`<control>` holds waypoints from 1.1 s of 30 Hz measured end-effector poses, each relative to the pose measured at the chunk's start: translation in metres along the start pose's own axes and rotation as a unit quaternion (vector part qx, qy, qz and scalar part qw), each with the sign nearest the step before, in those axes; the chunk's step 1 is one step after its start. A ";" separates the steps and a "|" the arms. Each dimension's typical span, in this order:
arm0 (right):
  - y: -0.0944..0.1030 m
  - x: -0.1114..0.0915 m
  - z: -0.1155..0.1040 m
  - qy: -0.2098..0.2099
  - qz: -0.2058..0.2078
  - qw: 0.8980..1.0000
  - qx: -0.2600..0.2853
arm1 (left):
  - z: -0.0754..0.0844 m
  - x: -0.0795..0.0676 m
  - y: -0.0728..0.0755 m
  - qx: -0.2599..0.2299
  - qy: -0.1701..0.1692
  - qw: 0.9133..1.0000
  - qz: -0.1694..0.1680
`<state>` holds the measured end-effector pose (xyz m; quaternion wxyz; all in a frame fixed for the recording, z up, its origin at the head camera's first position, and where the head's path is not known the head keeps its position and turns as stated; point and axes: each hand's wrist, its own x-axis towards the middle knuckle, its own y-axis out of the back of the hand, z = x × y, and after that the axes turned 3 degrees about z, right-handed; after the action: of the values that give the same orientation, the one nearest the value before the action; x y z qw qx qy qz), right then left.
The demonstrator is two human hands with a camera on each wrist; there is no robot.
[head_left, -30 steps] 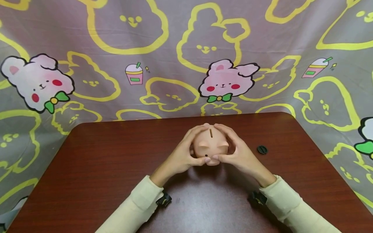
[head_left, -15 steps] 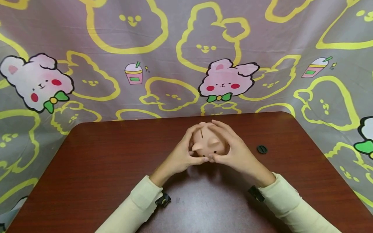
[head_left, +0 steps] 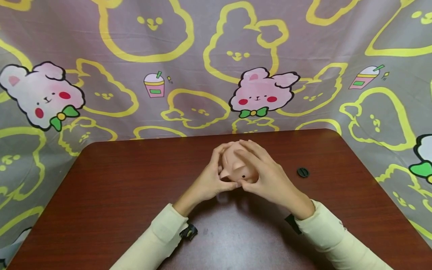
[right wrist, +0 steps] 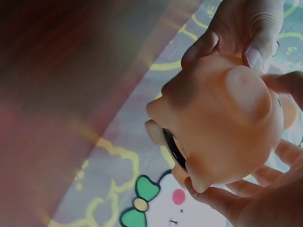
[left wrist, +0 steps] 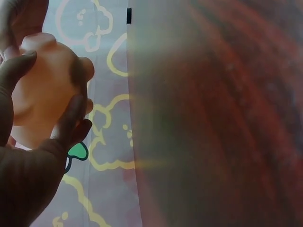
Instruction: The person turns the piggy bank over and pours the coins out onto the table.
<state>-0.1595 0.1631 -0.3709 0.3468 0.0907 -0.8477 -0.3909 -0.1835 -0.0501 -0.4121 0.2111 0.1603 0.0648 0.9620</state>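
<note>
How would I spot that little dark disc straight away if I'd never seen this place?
In the head view, find the reddish-brown table. Toward its far edge, fingers hold a pinkish pig; look just right of the right hand, and the little dark disc lies on the table. Unlike the pig, it is flat, nearly black, and no fingers touch it.

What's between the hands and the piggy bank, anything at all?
Nothing that shows: the left hand and right hand both grip the piggy bank directly. The dark disc lies apart on the table, beyond the right hand, so it isn't in the way.
</note>
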 end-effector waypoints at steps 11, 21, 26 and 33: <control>-0.003 -0.002 0.014 -0.236 0.023 0.936 0.260 | 0.007 0.001 0.000 -0.043 0.033 0.998 0.014; -0.004 0.002 0.015 -0.364 -0.001 0.822 0.438 | 0.017 0.003 -0.001 0.093 0.035 0.992 0.080; -0.005 0.002 0.017 -0.374 -0.023 0.807 0.456 | 0.021 0.003 -0.001 0.096 0.076 0.989 0.079; -0.007 0.002 0.018 -0.385 -0.033 0.797 0.465 | 0.020 0.002 -0.002 0.081 0.101 0.989 0.078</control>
<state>-0.1735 0.1681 -0.3831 -0.1047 0.1111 -0.9876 0.0361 -0.1776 -0.0462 -0.3931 0.1146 0.0837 0.1510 0.9783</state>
